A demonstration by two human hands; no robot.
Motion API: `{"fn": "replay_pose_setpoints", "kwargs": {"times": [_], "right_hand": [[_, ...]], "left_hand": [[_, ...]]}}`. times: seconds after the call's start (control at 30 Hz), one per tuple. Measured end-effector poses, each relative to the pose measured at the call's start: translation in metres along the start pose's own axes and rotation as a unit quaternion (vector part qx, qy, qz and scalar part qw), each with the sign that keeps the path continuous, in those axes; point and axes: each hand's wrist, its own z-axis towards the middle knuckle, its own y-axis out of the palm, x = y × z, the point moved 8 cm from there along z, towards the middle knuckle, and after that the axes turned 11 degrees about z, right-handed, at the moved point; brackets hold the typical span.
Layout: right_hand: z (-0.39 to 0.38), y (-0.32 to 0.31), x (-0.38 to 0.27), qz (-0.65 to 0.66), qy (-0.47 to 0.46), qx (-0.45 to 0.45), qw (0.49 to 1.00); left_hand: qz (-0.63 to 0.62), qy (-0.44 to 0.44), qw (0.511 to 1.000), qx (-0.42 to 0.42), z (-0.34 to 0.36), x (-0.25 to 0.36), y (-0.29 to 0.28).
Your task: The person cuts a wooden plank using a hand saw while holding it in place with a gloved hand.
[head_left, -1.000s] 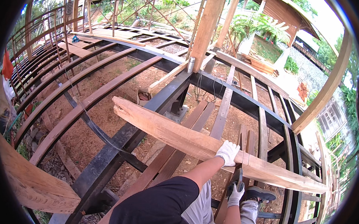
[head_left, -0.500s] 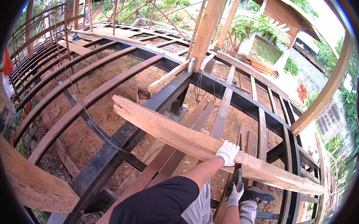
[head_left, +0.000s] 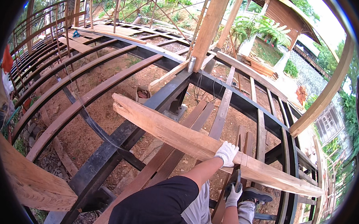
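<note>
Left hand (head_left: 226, 154): rested on the timber beam (head_left: 168, 138), grip unclear;
Right hand (head_left: 233, 196): gripped a black-handled tool (head_left: 238, 178) at the beam's near edge.

Timber: long, thick, pale brown beam (head_left: 176, 136) with visible grain
Left end: rough and chipped
Pose: lying slantwise, from far left to near right, across the frame
Marks: thin dark line across it, right of the middle
Tool: dark hand tool (head_left: 238, 177), tilted upward at the timber's near edge; kind unclear
</note>
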Motion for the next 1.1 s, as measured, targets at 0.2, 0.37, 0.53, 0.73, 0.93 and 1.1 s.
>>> {"fn": "replay_pose_setpoints", "kwargs": {"times": [0.2,0.37,0.53,0.73,0.93,1.1], "right_hand": [[0.002,-0.004,0.001,-0.022,-0.032,0.021,0.999],[-0.004,0.002,-0.005,0.010,0.015,0.014,1.000],[-0.003,0.002,-0.006,-0.019,0.003,0.007,1.000],[0.003,-0.004,0.003,-0.013,-0.026,0.019,0.999],[-0.002,0.001,-0.014,-0.025,-0.026,-0.002,0.999],[-0.008,0.010,-0.023,-0.014,-0.030,-0.004,0.999]], "left_hand": [[0.000,-0.001,1.000,0.015,-0.002,0.000,-0.003],[-0.006,0.003,1.000,0.013,-0.004,-0.002,-0.003],[-0.010,0.001,1.000,0.013,-0.005,-0.002,-0.004],[-0.010,0.004,1.000,0.029,-0.003,-0.001,-0.002],[-0.003,0.004,1.000,0.025,-0.004,0.001,-0.002],[0.005,0.001,1.000,0.024,-0.005,-0.001,0.003]]}}
